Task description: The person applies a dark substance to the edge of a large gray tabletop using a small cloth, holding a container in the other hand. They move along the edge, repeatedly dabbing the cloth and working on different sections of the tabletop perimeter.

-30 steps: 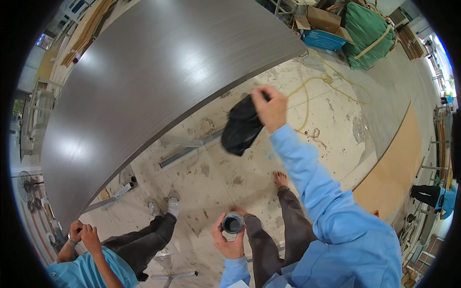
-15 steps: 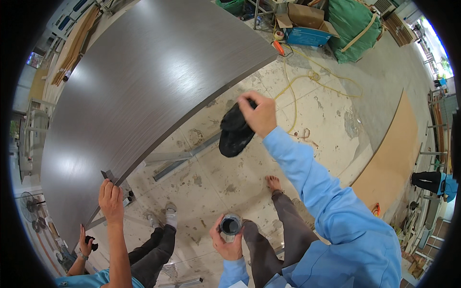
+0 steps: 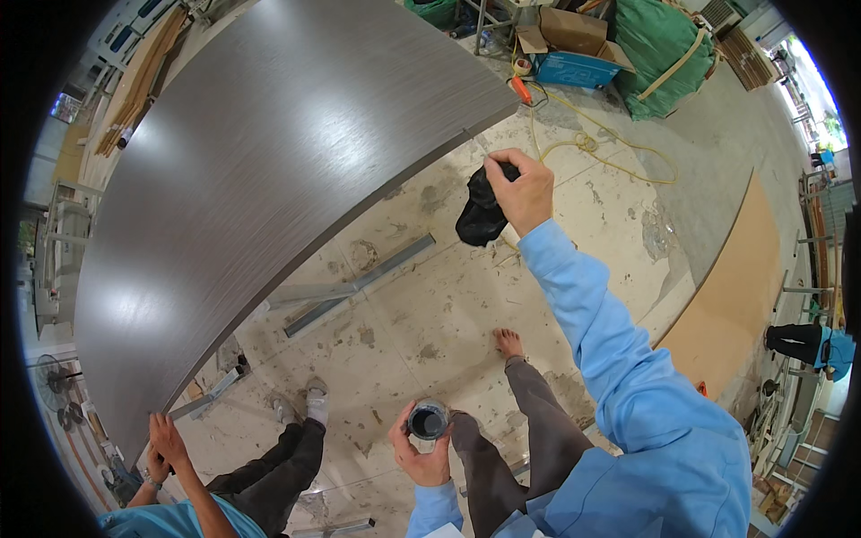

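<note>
My right hand (image 3: pixel 522 190) is stretched forward and grips a crumpled black cloth (image 3: pixel 478 212), held just off the near edge of a large dark wood-grain panel (image 3: pixel 269 170). My left hand (image 3: pixel 421 453) is low, close to my body, and holds a small round can (image 3: pixel 428 420) with dark contents, upright. Both my sleeves are light blue. My bare foot (image 3: pixel 508 342) stands on the stained concrete floor.
A co-worker at the lower left has both hands (image 3: pixel 164 441) on the panel's corner. Metal bars (image 3: pixel 354 285) lie on the floor under the panel edge. A yellow cord (image 3: pixel 592 143), a blue box (image 3: pixel 574 67), green sacks (image 3: pixel 659 49) and a brown board (image 3: pixel 731 296) lie beyond.
My right hand with the cloth has moved forward and right along the panel edge. The co-worker's hands have come down onto the panel's corner. My left hand has stayed put with the can.
</note>
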A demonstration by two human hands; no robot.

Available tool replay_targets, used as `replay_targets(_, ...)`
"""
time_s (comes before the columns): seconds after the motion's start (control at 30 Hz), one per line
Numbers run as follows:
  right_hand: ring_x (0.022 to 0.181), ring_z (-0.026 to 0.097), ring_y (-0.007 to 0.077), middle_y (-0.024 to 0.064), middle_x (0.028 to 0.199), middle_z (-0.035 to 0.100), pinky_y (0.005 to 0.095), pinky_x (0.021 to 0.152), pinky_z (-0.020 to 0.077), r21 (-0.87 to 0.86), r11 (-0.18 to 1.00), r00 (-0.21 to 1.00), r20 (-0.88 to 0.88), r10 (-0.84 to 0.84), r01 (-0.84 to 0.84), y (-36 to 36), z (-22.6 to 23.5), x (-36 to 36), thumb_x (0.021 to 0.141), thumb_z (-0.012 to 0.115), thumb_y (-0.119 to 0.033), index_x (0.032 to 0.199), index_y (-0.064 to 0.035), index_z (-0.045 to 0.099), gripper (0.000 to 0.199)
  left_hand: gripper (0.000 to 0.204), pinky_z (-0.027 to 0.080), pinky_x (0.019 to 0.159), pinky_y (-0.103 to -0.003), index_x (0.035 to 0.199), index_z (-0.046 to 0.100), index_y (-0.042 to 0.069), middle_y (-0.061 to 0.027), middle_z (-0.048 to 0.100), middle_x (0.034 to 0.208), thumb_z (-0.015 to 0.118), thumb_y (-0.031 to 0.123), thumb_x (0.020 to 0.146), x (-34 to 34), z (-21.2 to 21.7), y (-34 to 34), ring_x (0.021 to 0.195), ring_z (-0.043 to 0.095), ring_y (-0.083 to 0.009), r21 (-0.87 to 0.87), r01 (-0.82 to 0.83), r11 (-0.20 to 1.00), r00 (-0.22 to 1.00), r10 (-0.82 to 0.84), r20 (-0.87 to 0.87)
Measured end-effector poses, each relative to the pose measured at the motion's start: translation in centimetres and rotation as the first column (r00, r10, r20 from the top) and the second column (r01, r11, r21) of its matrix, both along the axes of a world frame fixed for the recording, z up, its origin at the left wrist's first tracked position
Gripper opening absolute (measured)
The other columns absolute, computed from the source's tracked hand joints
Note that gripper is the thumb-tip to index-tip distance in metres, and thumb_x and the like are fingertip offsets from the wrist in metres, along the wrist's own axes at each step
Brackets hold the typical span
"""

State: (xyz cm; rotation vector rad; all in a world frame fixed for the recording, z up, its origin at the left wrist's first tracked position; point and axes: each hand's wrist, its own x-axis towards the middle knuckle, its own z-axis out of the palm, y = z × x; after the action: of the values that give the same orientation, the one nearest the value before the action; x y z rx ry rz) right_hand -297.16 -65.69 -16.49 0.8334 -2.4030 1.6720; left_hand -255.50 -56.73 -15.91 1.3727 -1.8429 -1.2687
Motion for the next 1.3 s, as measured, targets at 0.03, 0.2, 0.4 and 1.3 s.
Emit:
replay_targets(0.03, 0.076, 0.075, 0.0297, 0.0132, 0.084, 0.077, 0.0352, 0.071, 0.0571, -0.005, 1.000, 0.999, 0.017, -0.030, 0.030, 0.1, 0.0, -0.2, 0.088, 0.078, -0.014, 0.093, -0.0046, 0.078, 0.011, 0.072, 0.051, 0.106, -0.041, 0.134, 0.063, 0.001, -0.0154, 0.067, 0.135, 0.095, 0.007, 0.071, 0.0, 0.0, 0.0, 0.123, 0.064, -0.0314, -0.006, 0.000, 1.000, 1.000, 0.000, -0.004)
replay_targets(0.2, 0.076, 0.076, 0.0289, 0.0139, 0.084, 0.077, 0.0347, 0.071, 0.0571, -0.001, 0.998, 0.997, 0.046, 0.062, -0.062, 0.3, 0.2, -0.3, 0.090, 0.077, -0.014, 0.093, -0.0033, 0.078, 0.011, 0.073, 0.052, 0.106, -0.041, 0.135, 0.062, 0.001, -0.0155, 0.067, 0.135, 0.096, 0.007, 0.071, 0.0, 0.1, 0.0, 0.124, 0.063, -0.0316, 0.006, -0.007, 1.000, 1.000, 0.007, -0.018)
replay_targets(0.4, 0.073, 0.074, 0.0227, 0.0151, 0.083, 0.078, 0.0334, 0.071, 0.0563, -0.011, 0.992, 0.982, 0.139, 0.124, -0.124, 0.8, 0.3, -0.2, 0.094, 0.074, -0.017, 0.098, 0.0007, 0.079, 0.019, 0.073, 0.052, 0.106, -0.041, 0.134, 0.062, 0.001, -0.0161, 0.067, 0.136, 0.096, 0.007, 0.070, 0.2, 0.0, 0.0, 0.124, 0.063, -0.0317, 0.006, -0.013, 1.000, 1.000, 0.013, -0.015)
replay_targets(1.3, 0.074, 0.072, 0.0255, 0.0127, 0.085, 0.077, 0.0362, 0.070, 0.0564, -0.040, 0.926, 0.916, 0.133, 0.377, -0.375, -6.6, -0.2, 13.5, 0.096, 0.073, -0.017, 0.099, -0.0028, 0.078, 0.016, 0.069, 0.055, 0.099, -0.039, 0.133, 0.067, 0.002, -0.0142, 0.070, 0.131, 0.096, 0.008, 0.070, 2.1, 0.8, -0.4, 0.118, 0.067, -0.0292, -0.030, -0.077, 0.997, 0.997, 0.077, -0.012)
